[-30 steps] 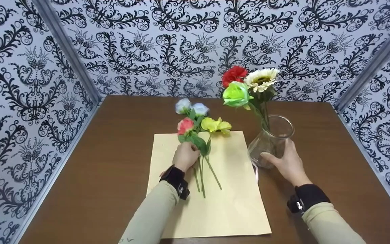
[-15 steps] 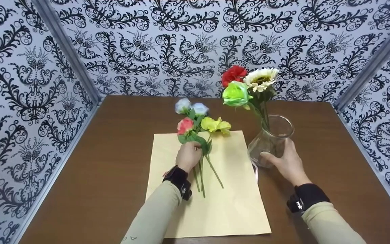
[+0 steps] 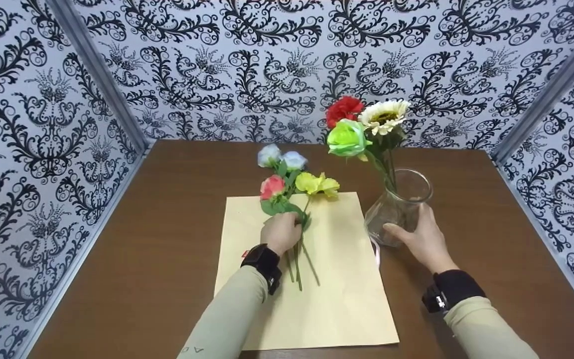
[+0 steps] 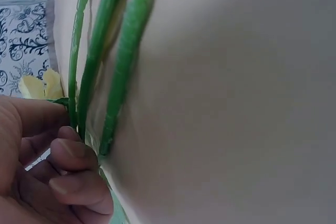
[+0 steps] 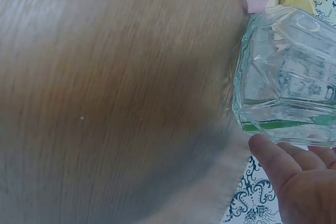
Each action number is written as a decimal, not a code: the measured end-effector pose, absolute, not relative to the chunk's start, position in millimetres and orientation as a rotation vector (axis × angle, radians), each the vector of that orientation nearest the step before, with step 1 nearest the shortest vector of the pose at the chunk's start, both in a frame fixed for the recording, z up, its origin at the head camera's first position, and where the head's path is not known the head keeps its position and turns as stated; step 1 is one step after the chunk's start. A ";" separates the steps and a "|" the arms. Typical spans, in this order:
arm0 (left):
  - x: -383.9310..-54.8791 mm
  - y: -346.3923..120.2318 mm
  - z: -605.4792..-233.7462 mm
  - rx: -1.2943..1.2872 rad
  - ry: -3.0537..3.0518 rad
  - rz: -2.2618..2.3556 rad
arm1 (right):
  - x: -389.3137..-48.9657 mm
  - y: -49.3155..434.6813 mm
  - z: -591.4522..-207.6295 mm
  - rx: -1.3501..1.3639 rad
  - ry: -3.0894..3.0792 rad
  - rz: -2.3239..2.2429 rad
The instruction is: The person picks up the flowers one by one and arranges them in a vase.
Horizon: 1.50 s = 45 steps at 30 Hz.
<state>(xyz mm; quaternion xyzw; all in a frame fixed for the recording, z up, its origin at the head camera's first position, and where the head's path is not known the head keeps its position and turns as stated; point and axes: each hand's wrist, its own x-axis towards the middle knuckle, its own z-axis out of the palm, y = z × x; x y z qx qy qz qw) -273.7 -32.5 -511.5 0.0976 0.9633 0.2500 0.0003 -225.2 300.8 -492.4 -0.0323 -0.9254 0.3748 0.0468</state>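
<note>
green stem (image 3: 311, 264) — swung left (slightly)

left grip (image 3: 281, 233) curled in a pinch, right grip (image 3: 424, 238) cupped, forearms (image 3: 229, 310) extended

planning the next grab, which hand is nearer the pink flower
Left. The left hand is just below the pink flower in the head view, at the stems; the right hand is farther right, holding the vase.

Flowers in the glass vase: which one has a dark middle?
The creamy-white flower, furthest right of the three. Its petals ring a dark centre; the red flower and green flower show none.
</note>
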 end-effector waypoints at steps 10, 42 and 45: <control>-273.2 -37.9 -513.3 0.310 3.071 0.716 | -224.5 300.2 -492.8 -0.100 -2.811 1.160; -280.2 -63.2 -511.8 -0.454 1.945 2.043 | -224.5 300.7 -493.1 -0.093 -2.800 1.161; -278.8 -65.7 -511.1 -0.483 1.834 2.088 | -224.7 300.5 -493.0 -0.095 -2.801 1.168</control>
